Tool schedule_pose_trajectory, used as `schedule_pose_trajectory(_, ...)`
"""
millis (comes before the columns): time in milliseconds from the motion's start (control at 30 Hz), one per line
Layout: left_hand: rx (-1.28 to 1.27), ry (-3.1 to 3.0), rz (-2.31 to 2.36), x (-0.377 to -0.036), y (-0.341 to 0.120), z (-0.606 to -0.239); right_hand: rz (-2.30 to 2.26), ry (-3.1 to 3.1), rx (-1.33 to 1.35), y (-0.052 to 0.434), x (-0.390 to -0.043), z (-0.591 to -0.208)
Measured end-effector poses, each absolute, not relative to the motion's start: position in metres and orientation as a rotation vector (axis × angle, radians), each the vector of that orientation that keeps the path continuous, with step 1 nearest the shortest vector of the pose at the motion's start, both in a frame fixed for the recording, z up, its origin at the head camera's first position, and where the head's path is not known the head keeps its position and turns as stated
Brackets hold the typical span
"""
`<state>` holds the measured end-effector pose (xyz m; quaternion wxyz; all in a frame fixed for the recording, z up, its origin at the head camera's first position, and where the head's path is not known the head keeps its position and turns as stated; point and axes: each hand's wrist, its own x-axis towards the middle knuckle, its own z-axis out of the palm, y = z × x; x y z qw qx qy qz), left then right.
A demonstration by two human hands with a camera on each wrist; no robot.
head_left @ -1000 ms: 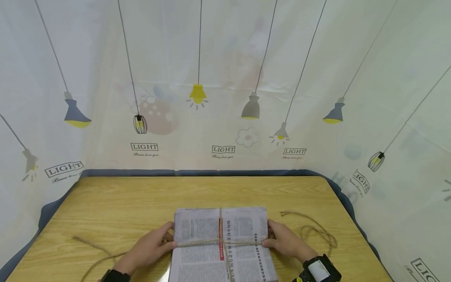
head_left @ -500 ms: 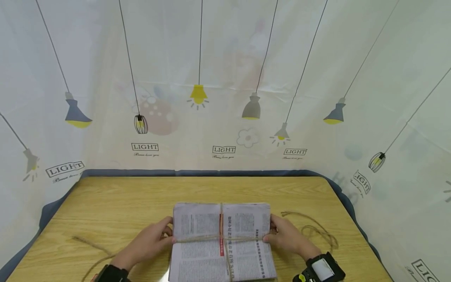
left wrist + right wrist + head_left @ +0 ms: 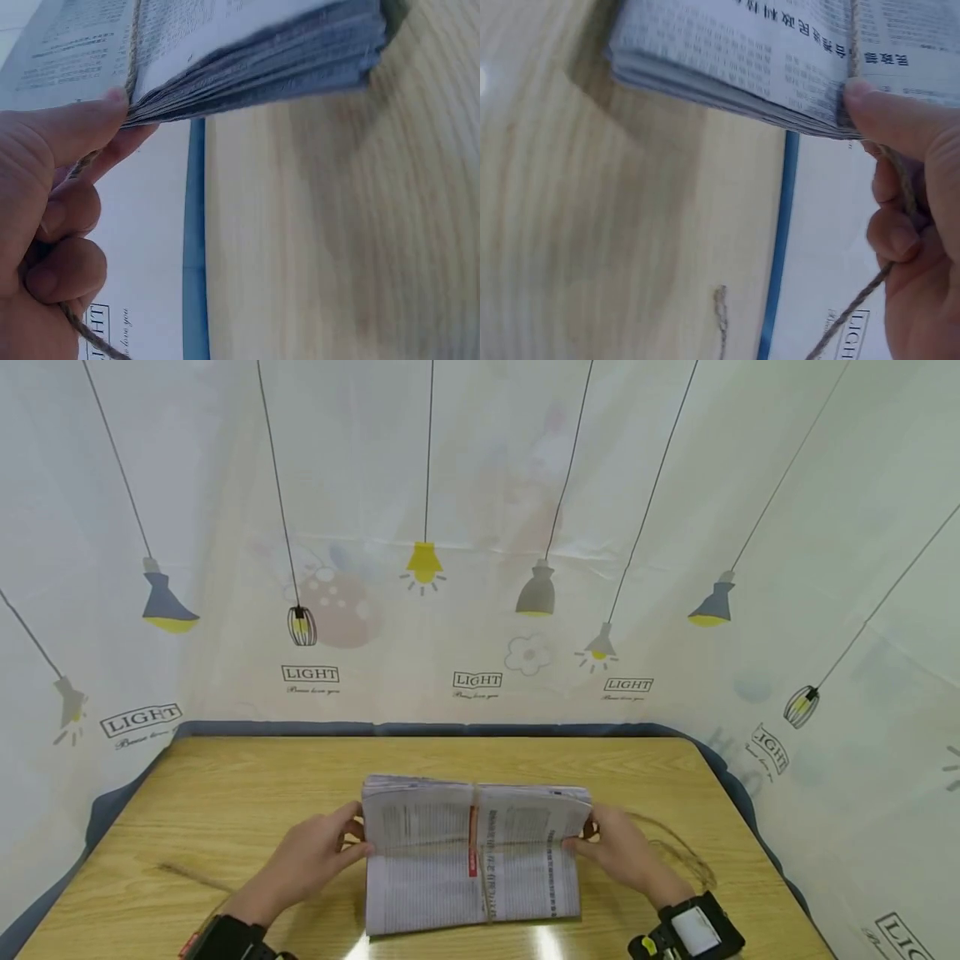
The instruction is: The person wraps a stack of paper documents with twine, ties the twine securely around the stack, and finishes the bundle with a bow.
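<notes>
A stack of folded newspapers [image 3: 420, 893] is tilted in the head view, its near edge lower. Twine [image 3: 431, 846] crosses it both ways. My left hand [image 3: 311, 856] pinches the left edge, thumb on top, beside the crosswise twine. In the left wrist view, the twine [image 3: 133, 56] runs from the paper through that hand's curled fingers. At the opposite edge, my right hand [image 3: 626, 852] pinches the stack the same way. Its curled fingers [image 3: 894, 234] hold the twine [image 3: 855, 37] too, in the right wrist view. The underside of the stack is hidden.
Loose twine ends lie on the wooden table [image 3: 262, 777]: one at the left [image 3: 193, 877], a looped one at the right [image 3: 686, 856]. A pale curtain [image 3: 480, 485] printed with lamps hangs behind, and a blue-grey border [image 3: 502, 728] edges the table.
Both hands have lifted the stack and moved it away from me, and it has tilted. Its near edge has come into the head view. The grips look the same.
</notes>
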<state>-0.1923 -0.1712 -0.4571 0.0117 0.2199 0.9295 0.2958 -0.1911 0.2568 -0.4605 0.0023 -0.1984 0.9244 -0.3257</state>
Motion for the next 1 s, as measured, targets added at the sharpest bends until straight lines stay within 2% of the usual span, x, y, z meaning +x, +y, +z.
schedule_pose_trajectory(200,0.767,3.109,0.852,-0.191,-0.170,-0.450,-1.059,3.005,-0.748,0.256,-0.192,-0.450)
schedule_pose_trajectory(500,1.080,3.401,0.780,-0.193,-0.170,-0.452,-0.935,3.289,-1.290,0.255,-0.200,-0.455)
schedule_pose_trajectory(733,1.420,3.543,0.607,-0.196,-0.168,-0.462,-0.790,3.387,-1.307,0.251,-0.203,-0.471)
schedule_pose_trajectory(1000,1.494,3.493,0.445,-0.194,-0.171,-0.484,-0.631,3.408,-1.230,0.248,-0.195,-0.491)
